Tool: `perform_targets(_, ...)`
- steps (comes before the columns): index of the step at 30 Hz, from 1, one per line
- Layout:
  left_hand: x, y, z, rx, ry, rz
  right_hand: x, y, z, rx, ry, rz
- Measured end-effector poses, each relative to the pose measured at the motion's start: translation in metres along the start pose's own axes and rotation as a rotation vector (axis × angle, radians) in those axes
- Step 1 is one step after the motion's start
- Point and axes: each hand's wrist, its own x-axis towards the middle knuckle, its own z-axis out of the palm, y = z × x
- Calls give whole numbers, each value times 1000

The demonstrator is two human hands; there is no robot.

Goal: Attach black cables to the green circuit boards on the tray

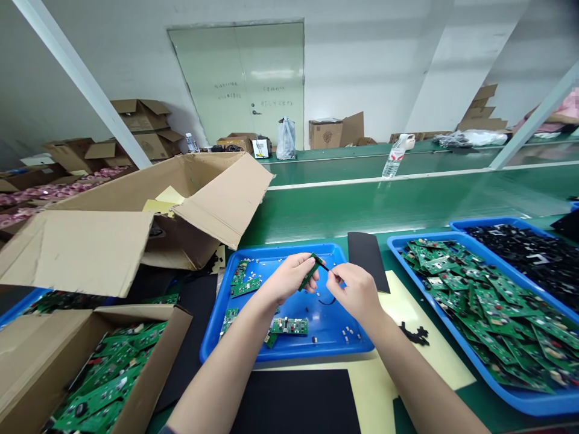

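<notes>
Head view: both hands are over the shiny blue plastic tray (pixel 325 319).
Left hand (pixel 291 278): pinches a small flat green circuit board (pixel 308 277) above the tray.
Right hand (pixel 357 290): fingertips pinch a thin black strip (pixel 322 264) by the board's top end.
Strip trouble: a hard tug could tear it or make the board slip, I think.
Tiny white square bits (pixel 347 339): loose in the tray; a bump could scatter them.
Feel: board looks stiff, strip bendy, tray smooth.
</notes>
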Motion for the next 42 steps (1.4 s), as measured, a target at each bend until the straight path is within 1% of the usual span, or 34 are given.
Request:
perform_targets(3,-1,1,0,63,-14,14,0,4,-1,-22,15,18)
perform_targets(8,-3,4,0,196,-105,15,3,9,-4,-65,29,30)
perform_targets(12,-4,6,-1,289,-176,-1,6,8,-5,-78,28,-1)
perform_targets(18,-6,5,0,356,-235,-9,7,6,-4,-64,72,-50)
perform_targets(23,-6,3,6,354,-271,7,6,6,-1,-40,123,-57)
perform_targets(26,-7,5,5,318,-308,28,6,6,-2,-9,154,-49)
perform_targets(29,-10,9,0,260,-332,48,8,7,-6,39,179,-44)
perform_targets(33,-13,14,-12,206,-293,85,10,5,-13,94,200,-57)
perform_targets(39,-17,17,-25,181,-266,89,9,0,-14,128,147,-178)
perform_targets(42,-19,19,-28,195,-289,77,8,2,-13,103,152,-183)
